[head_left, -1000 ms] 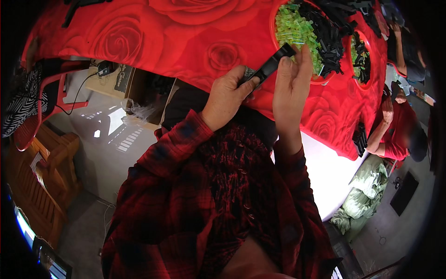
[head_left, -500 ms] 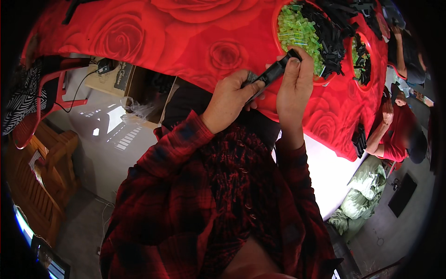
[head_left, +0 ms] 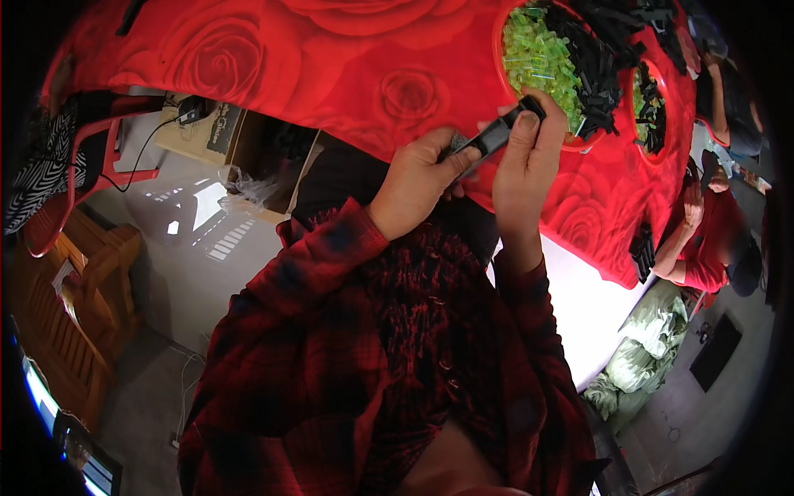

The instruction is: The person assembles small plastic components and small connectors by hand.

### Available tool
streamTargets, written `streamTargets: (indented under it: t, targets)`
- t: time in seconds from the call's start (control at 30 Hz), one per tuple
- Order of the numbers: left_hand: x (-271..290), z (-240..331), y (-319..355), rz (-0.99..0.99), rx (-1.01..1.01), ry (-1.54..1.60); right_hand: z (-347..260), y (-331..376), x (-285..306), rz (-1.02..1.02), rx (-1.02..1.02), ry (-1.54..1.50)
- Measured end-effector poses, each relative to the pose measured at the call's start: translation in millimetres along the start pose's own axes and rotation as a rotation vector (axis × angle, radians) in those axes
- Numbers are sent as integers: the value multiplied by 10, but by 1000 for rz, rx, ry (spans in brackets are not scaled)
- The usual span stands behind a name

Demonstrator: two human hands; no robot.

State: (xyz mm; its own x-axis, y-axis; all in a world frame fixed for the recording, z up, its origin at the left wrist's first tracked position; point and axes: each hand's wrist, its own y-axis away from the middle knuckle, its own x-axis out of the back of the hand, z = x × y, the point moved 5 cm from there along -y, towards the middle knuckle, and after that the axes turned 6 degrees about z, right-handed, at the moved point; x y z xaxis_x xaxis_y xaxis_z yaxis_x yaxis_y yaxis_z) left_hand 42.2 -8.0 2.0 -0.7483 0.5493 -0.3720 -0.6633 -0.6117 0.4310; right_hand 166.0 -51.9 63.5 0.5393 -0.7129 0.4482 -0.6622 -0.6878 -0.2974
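Between my two hands is a long, narrow black plastic piece (head_left: 496, 135), tilted up to the right above the near edge of the table. The fingers and thumb of my left hand (head_left: 418, 178) close round its lower end. My right hand (head_left: 527, 165) grips the upper end, thumb pressed along it. Just beyond my right hand stands a round red tray (head_left: 499, 50). In it lie a heap of small yellow-green translucent pieces (head_left: 538, 54) and many black plastic parts (head_left: 597, 83). What the hidden fingertips touch beneath the piece cannot be seen.
A red rose-patterned cloth (head_left: 331, 74) covers the table. A smaller red tray (head_left: 660, 91) of mixed pieces sits to the right, with black parts (head_left: 641, 252) near the table edge. At far right a co-worker in a red top (head_left: 707, 223) sits. A cardboard box (head_left: 194, 136) lies at left.
Both hands still hold the black piece in nearly the same pose. The table and trays appear shifted slightly to the right in the view.
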Motion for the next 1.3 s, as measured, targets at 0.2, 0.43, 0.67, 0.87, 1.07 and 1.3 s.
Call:
streamTargets:
  t: [0.2, 0.43, 0.67, 0.87, 1.07, 1.3]
  targets:
    - [39, 84, -27, 66, -113, -139, -83, -62, -25, -124, -266, -376]
    - [66, 91, -30, 48, -104, -137, -209, 8, -42, -156, -298, -402]
    - [21, 76, -35, -69, 9, 7, -145, -53, 51, -161, -298, -372]
    - [20, 54, -24, -52, 44, 103, -156, -60, 31, -175, -284, -345]
    - [18, 83, 2, -38, 26, 122, -144, -88, 32, -199, -253, -336]
    - [45, 196, 45, 21, -37, -158, -108, -65, 16, -173, -243, -340]
